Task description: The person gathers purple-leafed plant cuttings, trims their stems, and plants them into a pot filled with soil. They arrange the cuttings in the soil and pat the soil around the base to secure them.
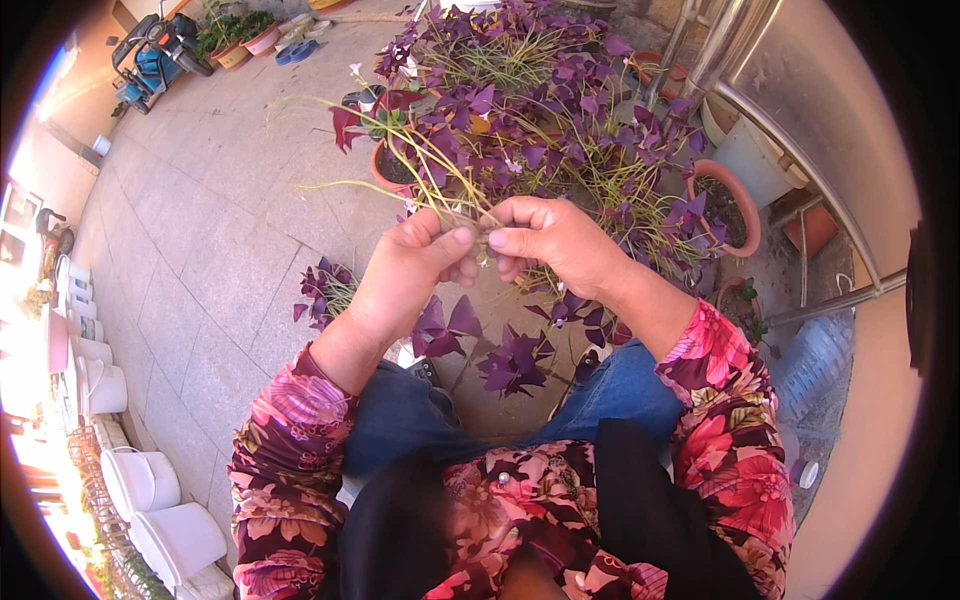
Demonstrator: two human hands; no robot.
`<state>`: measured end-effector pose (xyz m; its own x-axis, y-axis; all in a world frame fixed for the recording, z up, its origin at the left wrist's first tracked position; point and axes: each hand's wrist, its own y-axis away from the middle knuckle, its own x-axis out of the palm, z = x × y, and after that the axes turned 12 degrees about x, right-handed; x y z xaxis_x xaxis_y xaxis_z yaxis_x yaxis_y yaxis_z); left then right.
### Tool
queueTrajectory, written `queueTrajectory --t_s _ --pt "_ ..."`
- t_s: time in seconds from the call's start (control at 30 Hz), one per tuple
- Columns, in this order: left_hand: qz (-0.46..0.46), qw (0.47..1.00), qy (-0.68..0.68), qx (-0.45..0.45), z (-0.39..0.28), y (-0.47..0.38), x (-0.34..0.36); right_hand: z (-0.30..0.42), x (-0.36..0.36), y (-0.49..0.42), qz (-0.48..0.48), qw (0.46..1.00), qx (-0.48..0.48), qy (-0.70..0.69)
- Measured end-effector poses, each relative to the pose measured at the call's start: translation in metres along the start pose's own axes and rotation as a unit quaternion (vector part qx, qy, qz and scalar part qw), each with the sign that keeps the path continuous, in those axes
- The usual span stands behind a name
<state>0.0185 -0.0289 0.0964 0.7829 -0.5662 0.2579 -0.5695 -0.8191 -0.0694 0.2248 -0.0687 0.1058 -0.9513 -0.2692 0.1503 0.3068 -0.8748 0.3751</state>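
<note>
Between my two hands is a small bunch of plant stems (426, 161), pale green and thin, fanning up and to the left. A dark red leaf (345, 126) shows near the upper end of the bunch. My left hand (420, 259) pinches the lower ends between thumb and fingers. Close beside it, almost touching, my right hand (551, 244) pinches the same lower ends. Just beyond my hands spreads a large mass of purple-leaved oxalis (517, 97) with small pale flowers. Loose purple leaves (516, 360) lie on the ground between my knees.
A terracotta pot (739, 199) stands at the right, near a metal railing (806, 161) and a clear plastic bottle (814, 364). On the left, white buckets (180, 540) line the paving (202, 247). A small clump of oxalis (324, 289) lies beside my left wrist. A blue three-wheeled vehicle (154, 64) is farther off.
</note>
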Motion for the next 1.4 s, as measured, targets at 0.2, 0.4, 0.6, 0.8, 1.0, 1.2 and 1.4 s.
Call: queueTrajectory --t_s 0.2,0.4,0.6,0.8,1.0,1.2,1.4 --pt "-0.006 0.998 0.063 0.016 0.0 -0.001 -0.009 -0.005 -0.013 -0.002 0.012 0.992 0.038 -0.124" --pt "-0.018 0.997 0.071 -0.004 0.002 -0.004 -0.011 -0.007 -0.012 -0.004 0.018 0.99 0.018 -0.136" --pt "-0.02 0.997 0.065 -0.028 0.003 -0.004 -0.008 -0.005 -0.006 -0.004 -0.005 0.995 0.01 -0.099" --pt "-0.006 0.999 0.037 -0.039 0.007 -0.002 -0.009 -0.007 0.008 -0.004 -0.047 0.999 -0.017 0.017" --pt "-0.025 0.999 -0.017 0.022 0.015 -0.002 -0.008 -0.013 0.022 -0.006 -0.106 0.989 -0.009 0.106" --pt "-0.03 0.999 -0.01 0.041 0.015 0.001 -0.005 -0.014 0.019 -0.008 -0.071 0.995 -0.024 0.073" --pt "-0.008 0.994 0.105 0.008 0.009 0.002 -0.007 -0.012 0.009 -0.007 0.016 0.997 0.024 -0.072"
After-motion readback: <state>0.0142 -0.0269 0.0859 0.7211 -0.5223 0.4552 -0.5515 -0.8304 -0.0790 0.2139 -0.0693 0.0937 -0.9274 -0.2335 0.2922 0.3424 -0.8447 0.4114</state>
